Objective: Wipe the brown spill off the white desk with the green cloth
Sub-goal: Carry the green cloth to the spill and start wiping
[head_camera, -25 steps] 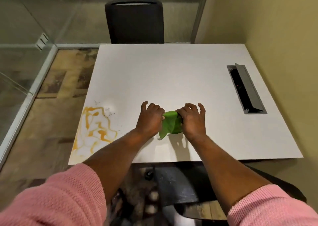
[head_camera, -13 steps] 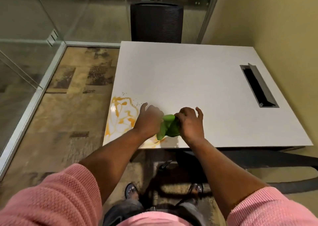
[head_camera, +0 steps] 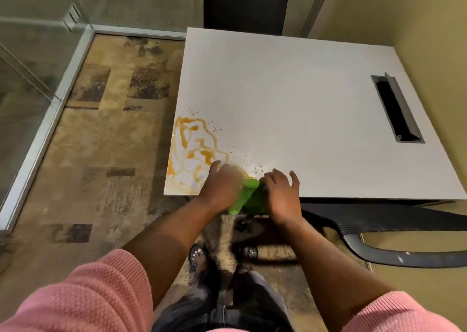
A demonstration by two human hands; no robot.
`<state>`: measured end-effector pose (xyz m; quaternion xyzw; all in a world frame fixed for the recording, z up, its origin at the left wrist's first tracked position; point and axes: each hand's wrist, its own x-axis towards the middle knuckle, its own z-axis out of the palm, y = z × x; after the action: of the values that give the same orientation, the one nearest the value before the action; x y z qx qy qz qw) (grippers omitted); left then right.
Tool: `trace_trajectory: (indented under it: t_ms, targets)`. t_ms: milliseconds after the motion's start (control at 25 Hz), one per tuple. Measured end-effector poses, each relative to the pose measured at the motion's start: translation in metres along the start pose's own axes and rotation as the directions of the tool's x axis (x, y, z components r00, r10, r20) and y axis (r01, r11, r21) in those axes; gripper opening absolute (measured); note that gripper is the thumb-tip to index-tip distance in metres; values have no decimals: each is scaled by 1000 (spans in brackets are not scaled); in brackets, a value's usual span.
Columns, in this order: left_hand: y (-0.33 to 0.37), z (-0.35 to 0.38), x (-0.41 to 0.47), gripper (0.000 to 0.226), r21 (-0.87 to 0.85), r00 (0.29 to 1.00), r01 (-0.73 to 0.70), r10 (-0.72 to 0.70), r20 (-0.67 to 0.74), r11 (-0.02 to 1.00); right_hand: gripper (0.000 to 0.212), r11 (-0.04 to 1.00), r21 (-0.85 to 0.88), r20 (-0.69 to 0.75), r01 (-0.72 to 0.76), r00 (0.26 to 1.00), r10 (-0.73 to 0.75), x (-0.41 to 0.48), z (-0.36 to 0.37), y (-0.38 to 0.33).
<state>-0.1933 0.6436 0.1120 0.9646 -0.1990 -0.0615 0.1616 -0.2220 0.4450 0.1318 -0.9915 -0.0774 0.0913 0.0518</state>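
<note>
A brown spill in thin wavy streaks covers the near left corner of the white desk, with dark specks scattered around it. The green cloth is bunched up at the desk's front edge, partly hanging past it. My left hand grips the cloth's left side, its fingers over the spill's right end. My right hand holds the cloth's right side, fingers partly spread.
A grey cable slot with a raised lid is set in the desk's right side. A dark chair stands behind the desk, another chair at the near right. Glass walls lie left, a yellow wall right.
Both hands have carried the cloth left along the front edge, to the spill's right end. The view has also shifted, so the desk sits further right in frame.
</note>
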Motion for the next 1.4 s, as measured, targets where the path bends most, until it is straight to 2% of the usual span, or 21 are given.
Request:
trace_trajectory:
  t_ms: [400,560,640,760,920,1200,1400]
  targets:
    - [-20,61,73,19,-48,987,122,-127,-103,991,38,991,96,-14,-96,995,97,86,65,36]
    - [-20,78,91,30,-34,971,170,-174,-164,985,43,972,194,-37,-133,989,142,118,88,42]
    - [-18,89,89,42,1,983,147,-146,-107,989,54,956,256,-33,-146,987,160,119,101,36]
    - [-12,111,76,56,29,993,93,-95,72,995,63,951,304,-9,-64,997,71,98,127,21]
    - [-22,133,61,63,-21,978,111,-105,182,994,68,977,211,95,14,995,-34,82,159,14]
    - [-44,141,62,65,58,984,27,-37,175,998,72,994,110,61,-16,998,9,99,178,9]
    - [-38,131,70,61,80,987,59,-70,144,995,69,980,196,52,28,998,-39,107,160,22]
